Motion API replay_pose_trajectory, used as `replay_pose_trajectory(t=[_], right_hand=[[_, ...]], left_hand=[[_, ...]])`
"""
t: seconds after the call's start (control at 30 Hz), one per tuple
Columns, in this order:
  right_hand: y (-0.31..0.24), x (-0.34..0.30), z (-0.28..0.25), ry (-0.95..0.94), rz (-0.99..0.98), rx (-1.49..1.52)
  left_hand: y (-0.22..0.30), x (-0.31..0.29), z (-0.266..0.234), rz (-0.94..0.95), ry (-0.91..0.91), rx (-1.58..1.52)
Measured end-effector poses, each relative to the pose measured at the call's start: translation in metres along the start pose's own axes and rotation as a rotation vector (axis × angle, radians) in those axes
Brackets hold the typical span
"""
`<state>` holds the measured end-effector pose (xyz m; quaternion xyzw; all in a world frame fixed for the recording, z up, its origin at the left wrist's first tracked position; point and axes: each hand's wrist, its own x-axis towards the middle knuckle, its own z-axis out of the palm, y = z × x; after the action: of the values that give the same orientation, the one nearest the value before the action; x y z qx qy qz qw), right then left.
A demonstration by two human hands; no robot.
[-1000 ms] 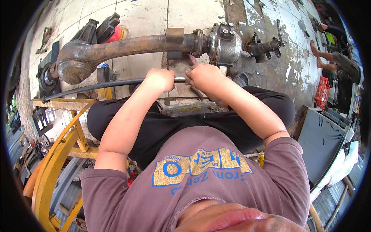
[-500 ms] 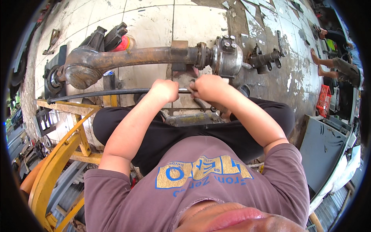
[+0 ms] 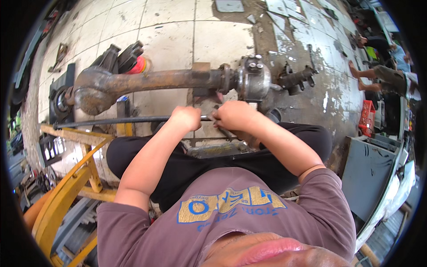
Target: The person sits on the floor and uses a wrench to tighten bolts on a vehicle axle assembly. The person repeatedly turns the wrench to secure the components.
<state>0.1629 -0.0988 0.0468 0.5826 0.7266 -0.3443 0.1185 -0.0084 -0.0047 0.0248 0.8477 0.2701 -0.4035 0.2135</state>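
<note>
A long dark metal rod [image 3: 120, 120] lies crosswise in front of me, its far-left end above a yellow metal frame. My left hand [image 3: 187, 118] is closed in a fist around the rod near its right end. Past that fist a short bright length of the rod shows. There my right hand [image 3: 233, 116] pinches its end with bent fingers; whether a small part sits between those fingers is hidden. Just beyond both hands rests a rusty axle housing [image 3: 164, 81] with a round grey metal hub [image 3: 254, 80] at its right end.
The yellow metal frame [image 3: 73, 178] stands at my left. Beyond the hub lies a dark metal part with a lever [image 3: 297, 79]. A grey metal cabinet [image 3: 369, 173] and a red crate [image 3: 367, 116] are at right, near another person's bare legs [image 3: 373, 80]. Floor tiles are broken at the back.
The view has tilted, so the axle housing, rod and hands appear lower. Both hands keep their hold on the rod, with little visible shift between them.
</note>
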Motion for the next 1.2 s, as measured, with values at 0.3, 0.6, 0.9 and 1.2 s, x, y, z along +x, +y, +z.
replay_pose_trajectory(t=[0.3, 0.6, 0.9, 1.2], right_hand=[[0.014, 0.013, 0.021, 0.012, 0.106, 0.086], [0.007, 0.006, 0.017, -0.026, 0.113, 0.088], [0.014, 0.013, 0.018, -0.083, 0.078, 0.051], [0.007, 0.003, 0.013, 0.012, -0.033, 0.008]], left_hand=[[0.000, 0.008, 0.005, 0.025, 0.014, 0.002], [0.004, 0.002, 0.001, 0.019, 0.008, 0.002], [-0.001, 0.010, 0.012, 0.033, 0.041, -0.009], [0.002, 0.000, 0.001, -0.009, 0.003, -0.009]])
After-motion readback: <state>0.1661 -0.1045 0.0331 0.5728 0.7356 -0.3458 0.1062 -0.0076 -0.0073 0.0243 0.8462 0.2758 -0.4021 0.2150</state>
